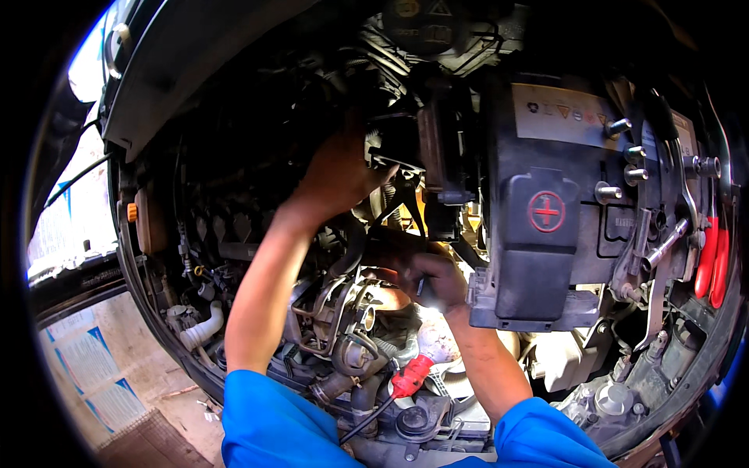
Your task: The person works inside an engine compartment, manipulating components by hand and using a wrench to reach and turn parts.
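Both blue-sleeved arms reach into an engine bay. My left hand [337, 175] is deep in the middle of it, beside a dark bracket [396, 161] with a bright edge; the thumb lies near that edge. Shadow hides its other fingers. Lower and to the right, my right hand [438, 279] is among hoses and metal parts, left of the battery's lower corner. Its fingers are bent inward, and what they hold, if anything, is lost in the dark. Just below that hand, a lit work lamp with a red handle [412, 377] lies on the engine parts.
A large black battery [608, 261] with a red plus mark on its cover [538, 249] stands at right. Several sockets [608, 193] and a ratchet [666, 245] lie on it. Red-handled pliers [708, 257] are at its far right. A pale hose [203, 326] runs at left.
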The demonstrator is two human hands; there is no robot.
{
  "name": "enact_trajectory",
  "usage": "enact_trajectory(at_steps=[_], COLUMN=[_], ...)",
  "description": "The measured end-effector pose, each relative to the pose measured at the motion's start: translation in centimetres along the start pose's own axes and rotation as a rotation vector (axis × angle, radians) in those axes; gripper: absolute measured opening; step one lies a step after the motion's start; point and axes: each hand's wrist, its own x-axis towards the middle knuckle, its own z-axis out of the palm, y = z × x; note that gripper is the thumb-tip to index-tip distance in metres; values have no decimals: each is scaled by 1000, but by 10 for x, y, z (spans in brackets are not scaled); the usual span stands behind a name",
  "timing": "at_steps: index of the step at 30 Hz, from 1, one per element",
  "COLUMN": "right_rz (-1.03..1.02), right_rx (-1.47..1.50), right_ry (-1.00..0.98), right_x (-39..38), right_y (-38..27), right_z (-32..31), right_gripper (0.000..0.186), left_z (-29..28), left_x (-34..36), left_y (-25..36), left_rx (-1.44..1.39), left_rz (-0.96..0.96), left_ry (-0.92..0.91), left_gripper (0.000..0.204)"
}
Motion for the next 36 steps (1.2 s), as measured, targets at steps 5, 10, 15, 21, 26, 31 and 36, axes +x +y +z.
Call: enact_trajectory(at_steps=[5, 10, 15, 21, 26, 31, 36], right_rz=[-41, -7, -69, -52, -33, -40, 153], right_rx=[27, 717, -245, -207, -190, -54, 175], right_ry=[-40, -155, -62, -144, -141, -179, -21], right_x=[0, -2, -11, -15, -19, -15, -20], right_y=[-16, -8, 12, -8, -18, -41, -103], right_z=[13, 10, -9, 7, 4, 25, 57], right_gripper=[58, 46, 51, 56, 59, 63, 60], left_z=[1, 10, -1, -9, -28, -56, -49], left_x=[12, 27, 22, -3, -14, 20, 20], left_y=[25, 34, 39, 41, 35, -32, -34], left_rx=[627, 806, 623, 653, 279, 246, 216], left_rz=[353, 362, 306, 226, -106, 159, -43], left_ry=[343, 190, 177, 242, 334, 396, 395], left_gripper=[95, 86, 97, 104, 99, 89, 89])
